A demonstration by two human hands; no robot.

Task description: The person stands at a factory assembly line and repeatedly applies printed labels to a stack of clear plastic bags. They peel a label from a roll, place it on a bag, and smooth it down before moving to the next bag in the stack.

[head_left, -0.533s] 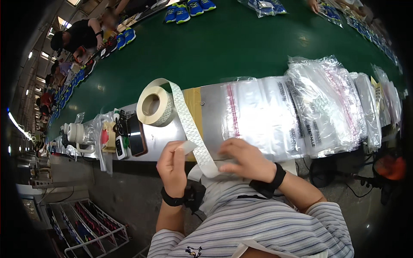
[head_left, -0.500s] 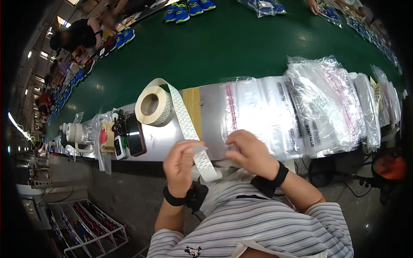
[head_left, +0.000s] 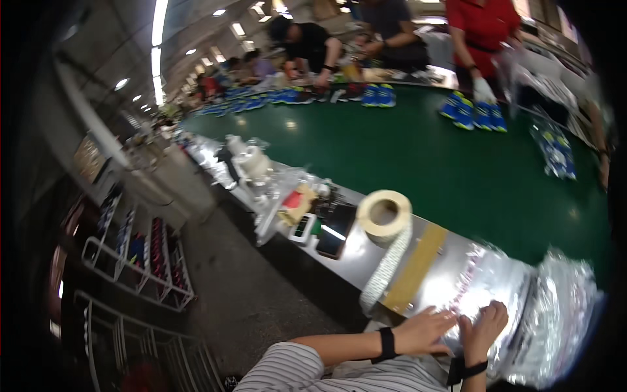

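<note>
Overhead, a wide green conveyor belt fills the middle of the view, with blue shoes lined along its far edge where other people stand at work. Along the near side of the belt runs a metal work shelf. On the shelf's right end lies a stack of clear plastic bags, reaching to the right rim of the picture. A brown cardboard strip lies on the shelf just left of the bags. A roll of white tape stands beyond the strip, and its loose tail hangs down over the front edge of the shelf. Left of the roll sit a dark phone and a clutter of small items, too blurred to identify.

Both hands rest on the near edge of the bags, side by side and almost touching. The left hand lies flat with fingers stretched out on the plastic, pressing rather than pinching. The right hand has its fingers bent over the bag edge; whether it pinches the plastic cannot be told. Each wrist wears a dark band.
</note>
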